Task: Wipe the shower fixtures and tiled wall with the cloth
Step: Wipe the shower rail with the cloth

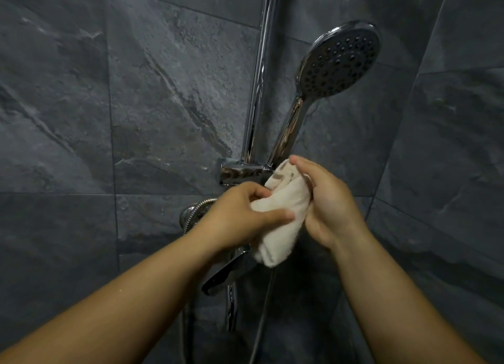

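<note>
Dark grey slate-look tiled wall [136, 104] fills the view and meets a second tiled face in a corner on the right. A chrome riser rail [259, 77] runs up the wall at centre. Just to its right a round handheld shower head [341, 61] sits tilted, with its chrome handle sloping down to a square chrome bracket [242, 173] at the foot of the rail. Below the bracket a chrome mixer lever [223, 273] juts toward the viewer, and a ribbed metal hose [199, 208] curves out at its left.

Two bare forearms reach in from the near edge. The left hand [237, 216] grips the cream cloth [283, 208], with its thumb laid across the front and its fingers curled behind. The right hand [330, 203] is wrapped round the cloth's right side, fingers bent over the top.

The bunched cloth is held between both hands, in front of the right end of the bracket. Its upper end sits at the base of the shower handle. Its lower end hangs above the mixer lever.
</note>
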Demonstrator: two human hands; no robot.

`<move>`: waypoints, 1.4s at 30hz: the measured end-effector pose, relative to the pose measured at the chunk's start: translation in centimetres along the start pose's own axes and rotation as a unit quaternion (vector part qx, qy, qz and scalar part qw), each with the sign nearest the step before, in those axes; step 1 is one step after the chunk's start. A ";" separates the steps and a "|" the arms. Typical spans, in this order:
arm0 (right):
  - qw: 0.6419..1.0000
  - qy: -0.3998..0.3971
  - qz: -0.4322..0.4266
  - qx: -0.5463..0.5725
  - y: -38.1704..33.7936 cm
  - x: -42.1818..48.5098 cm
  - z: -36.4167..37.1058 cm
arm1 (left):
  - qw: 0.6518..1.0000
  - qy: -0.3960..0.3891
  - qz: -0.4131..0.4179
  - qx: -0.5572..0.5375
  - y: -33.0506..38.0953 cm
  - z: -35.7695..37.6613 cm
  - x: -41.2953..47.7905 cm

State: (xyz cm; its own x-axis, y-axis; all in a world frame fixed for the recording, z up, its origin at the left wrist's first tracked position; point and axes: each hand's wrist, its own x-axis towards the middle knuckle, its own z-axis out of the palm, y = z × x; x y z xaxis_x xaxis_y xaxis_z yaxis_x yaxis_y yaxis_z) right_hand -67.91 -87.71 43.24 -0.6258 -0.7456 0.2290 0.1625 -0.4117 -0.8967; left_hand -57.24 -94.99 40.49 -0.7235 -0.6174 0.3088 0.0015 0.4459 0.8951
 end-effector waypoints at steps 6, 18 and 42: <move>0.985 -0.140 0.061 -0.077 -0.1 -0.6 -2.2 | 0.994 -0.035 -0.006 -0.104 -0.6 -4.9 -0.6; 0.985 -0.124 -0.044 -0.110 2.1 0.0 -0.9 | 0.996 0.060 0.011 -0.058 -0.4 -8.9 -0.9; 0.626 0.115 -0.589 -0.498 4.3 3.4 3.9 | 0.950 0.247 0.187 0.031 2.6 -8.1 9.3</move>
State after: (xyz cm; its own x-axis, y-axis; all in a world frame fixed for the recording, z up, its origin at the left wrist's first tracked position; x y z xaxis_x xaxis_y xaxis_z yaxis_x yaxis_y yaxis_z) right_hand -66.34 -94.03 41.67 0.0249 -0.0898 0.9956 -0.9996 0.0123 0.0261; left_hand -58.42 -104.80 48.29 -0.2674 -0.6312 0.7281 0.1426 0.7214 0.6777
